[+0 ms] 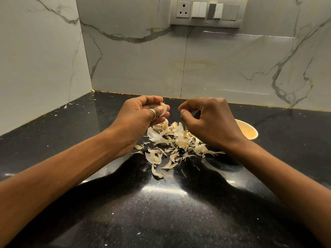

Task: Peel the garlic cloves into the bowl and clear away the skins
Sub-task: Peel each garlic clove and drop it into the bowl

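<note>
Fingers of the left hand pinch a small pale garlic clove; right hand curls, catch unclear. Clove looks light and slippery, so nip skin at its tip.

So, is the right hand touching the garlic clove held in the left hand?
Apart. The head view shows a strip of dark counter between the fingertips of the right hand and the garlic clove, which the left hand pinches.

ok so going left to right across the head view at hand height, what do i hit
left hand, ringed → pale garlic clove it pinches → right hand → pale yellow round bowl; the papery garlic skins spread below both hands, so unplaced
</note>
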`<state>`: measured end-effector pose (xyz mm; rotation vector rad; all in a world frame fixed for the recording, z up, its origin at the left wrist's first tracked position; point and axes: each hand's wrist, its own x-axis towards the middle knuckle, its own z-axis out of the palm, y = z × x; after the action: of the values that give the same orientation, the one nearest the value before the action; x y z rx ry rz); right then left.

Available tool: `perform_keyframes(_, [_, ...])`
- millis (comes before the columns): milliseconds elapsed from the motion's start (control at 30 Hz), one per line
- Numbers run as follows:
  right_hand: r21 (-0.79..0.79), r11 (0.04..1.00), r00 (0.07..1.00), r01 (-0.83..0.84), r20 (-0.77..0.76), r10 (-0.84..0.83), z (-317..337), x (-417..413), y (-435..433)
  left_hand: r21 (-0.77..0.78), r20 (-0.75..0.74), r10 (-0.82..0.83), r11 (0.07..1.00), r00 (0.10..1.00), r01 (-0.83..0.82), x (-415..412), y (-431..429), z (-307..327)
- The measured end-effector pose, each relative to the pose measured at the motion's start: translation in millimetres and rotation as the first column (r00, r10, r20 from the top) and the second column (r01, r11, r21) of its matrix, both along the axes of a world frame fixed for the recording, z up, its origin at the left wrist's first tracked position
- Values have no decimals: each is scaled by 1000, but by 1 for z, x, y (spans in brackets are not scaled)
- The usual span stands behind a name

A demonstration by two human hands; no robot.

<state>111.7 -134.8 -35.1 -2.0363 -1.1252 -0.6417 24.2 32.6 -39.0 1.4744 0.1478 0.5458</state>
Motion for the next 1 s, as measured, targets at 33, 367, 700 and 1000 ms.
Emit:
perform_keyframes(33, [5,1000,1000,0,1,0,0,1,0,-5,2,-11,1000,1000,11,0,0,0])
perform_keyframes(367, [2,990,982,-141,-125,141,2,-3,2,-28,32,-86,996,996,87,0,0,-1])
perform_keyframes(700, [69,977,932,-203,-292,215,1,0,2,18,29,-74,997,997,74,-3,-3,0])
perform_keyframes(1000, [219,933,750,-285,-556,359,2,-4,1,113,38,-25,993,999,20,-5,-2,1])
